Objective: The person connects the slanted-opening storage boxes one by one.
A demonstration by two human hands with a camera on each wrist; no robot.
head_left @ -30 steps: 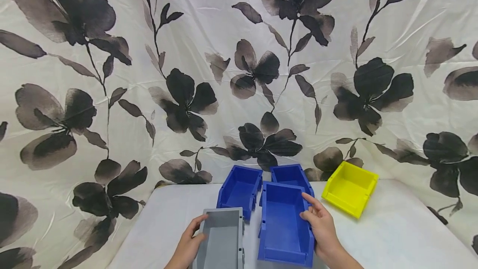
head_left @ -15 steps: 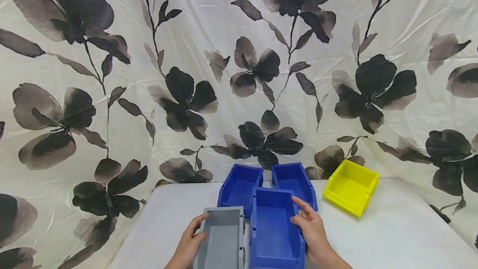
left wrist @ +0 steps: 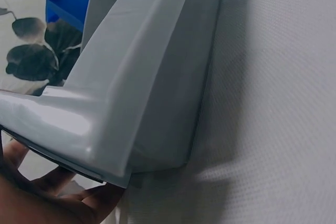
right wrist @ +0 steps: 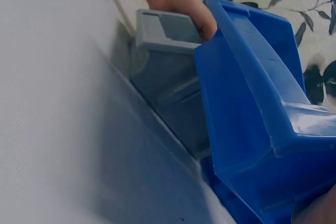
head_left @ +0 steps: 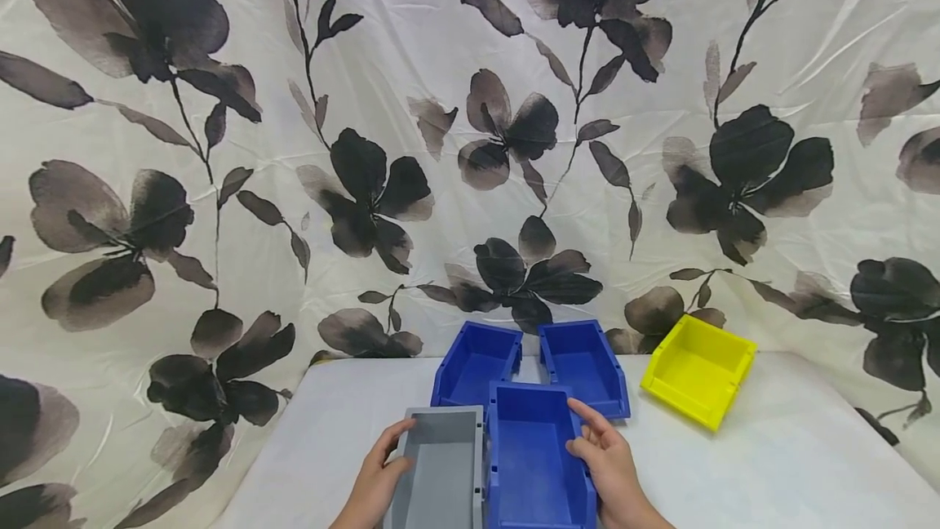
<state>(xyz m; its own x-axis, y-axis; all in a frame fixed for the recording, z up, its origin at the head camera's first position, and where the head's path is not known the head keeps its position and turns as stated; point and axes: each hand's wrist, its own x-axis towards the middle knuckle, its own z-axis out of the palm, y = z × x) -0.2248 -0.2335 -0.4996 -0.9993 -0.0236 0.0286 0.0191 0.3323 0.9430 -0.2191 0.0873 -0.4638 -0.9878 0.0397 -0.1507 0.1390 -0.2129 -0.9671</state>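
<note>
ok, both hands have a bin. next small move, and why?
Probably have the right hand ease the front blue bin down alongside the gray bin: it looks raised off the table, the two bins' facing rims run close together, and the left hand grips the gray one.

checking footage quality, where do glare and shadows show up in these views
Head view: bright, faint sheen on the creased backdrop; left wrist view: dimmer, glare on the grey bin, shadow beside it on the white tabletop; right wrist view: highlight on the held blue bin, broad soft-edged shadow on the tabletop.
</note>
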